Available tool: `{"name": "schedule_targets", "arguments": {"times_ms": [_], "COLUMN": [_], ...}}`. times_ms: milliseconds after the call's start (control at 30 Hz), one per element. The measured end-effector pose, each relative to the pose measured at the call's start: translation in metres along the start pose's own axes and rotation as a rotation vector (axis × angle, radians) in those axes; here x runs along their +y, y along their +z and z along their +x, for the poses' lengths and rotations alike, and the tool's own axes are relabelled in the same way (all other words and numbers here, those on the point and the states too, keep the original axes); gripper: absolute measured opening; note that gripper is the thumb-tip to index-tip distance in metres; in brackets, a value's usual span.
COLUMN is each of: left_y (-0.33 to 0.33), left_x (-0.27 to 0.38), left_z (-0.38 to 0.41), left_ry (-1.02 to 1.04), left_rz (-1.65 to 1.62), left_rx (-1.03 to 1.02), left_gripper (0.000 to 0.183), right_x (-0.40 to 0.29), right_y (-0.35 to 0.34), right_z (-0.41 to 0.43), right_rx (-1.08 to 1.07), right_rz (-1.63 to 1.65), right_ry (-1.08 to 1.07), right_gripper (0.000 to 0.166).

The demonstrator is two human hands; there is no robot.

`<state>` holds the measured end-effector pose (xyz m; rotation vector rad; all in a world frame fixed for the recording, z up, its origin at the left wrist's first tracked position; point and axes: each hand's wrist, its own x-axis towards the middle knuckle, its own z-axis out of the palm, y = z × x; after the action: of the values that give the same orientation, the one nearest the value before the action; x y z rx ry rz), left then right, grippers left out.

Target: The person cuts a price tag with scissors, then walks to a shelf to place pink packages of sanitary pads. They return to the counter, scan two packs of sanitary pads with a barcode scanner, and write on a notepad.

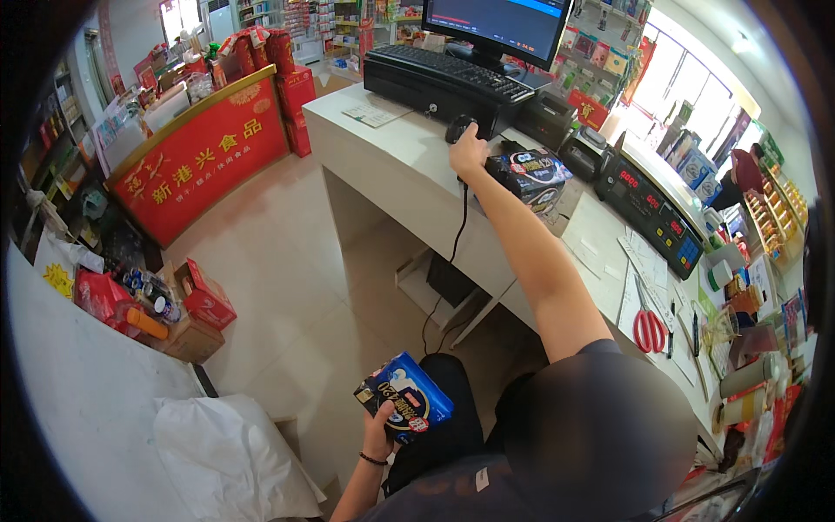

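My left hand (381,427) holds a blue plastic-wrapped pack of sanitary pads (417,398) low over my dark-trousered leg, thumb across its printed face. A beaded bracelet circles that wrist. My right arm stretches out over the white counter (417,153), and my right hand (468,153) grips a black handheld barcode scanner (460,128). The scanner's cord (460,225) hangs from below the hand down past the counter's front edge. Just right of this hand, a second dark blue pack (531,175) lies on the counter.
A cash drawer (424,88) bears a keyboard (456,68) beneath a lit monitor (499,26). Along the counter sit a scale (649,202) and red-handled scissors (650,329). A white sack (228,450) and open cartons (196,333) stand at left. Another person (743,169) is far right.
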<state>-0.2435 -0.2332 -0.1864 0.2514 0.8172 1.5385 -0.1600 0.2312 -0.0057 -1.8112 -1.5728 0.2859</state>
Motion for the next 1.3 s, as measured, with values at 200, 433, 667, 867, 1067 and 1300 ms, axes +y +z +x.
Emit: {"name": "schedule_targets", "arguments": {"times_ms": [200, 433, 667, 867, 1067, 1300], "left_y": [-0.003, 0.010, 0.064, 0.129, 0.175, 0.195], "left_x": [-0.004, -0.002, 0.041, 0.033, -0.013, -0.033], "left_z": [0.002, 0.013, 0.027, 0.031, 0.030, 0.052], "left_ry": [-0.042, -0.002, -0.031, -0.084, -0.059, -0.035], "left_rz": [-0.009, -0.008, 0.002, 0.033, 0.200, 0.342], "left_rx": [-0.012, -0.068, -0.364, -0.343, -0.425, -0.516], "left_gripper": [0.052, 0.046, 0.045, 0.060, 0.065, 0.050], "right_x": [0.006, 0.020, 0.091, 0.158, 0.196, 0.212], "right_y": [-0.007, -0.075, -0.146, -0.199, -0.227, -0.240], "right_z": [-0.035, -0.124, -0.222, -0.271, -0.287, -0.316], "right_rx": [0.478, 0.219, -0.726, -1.064, -0.931, -0.619], "right_rz": [-0.166, -0.097, 0.430, 0.748, 0.806, 1.125], "right_ry": [-0.690, -1.122, -0.759, -0.117, 0.119, 0.154], "right_gripper": [0.045, 0.051, 0.052, 0.106, 0.120, 0.095]}}
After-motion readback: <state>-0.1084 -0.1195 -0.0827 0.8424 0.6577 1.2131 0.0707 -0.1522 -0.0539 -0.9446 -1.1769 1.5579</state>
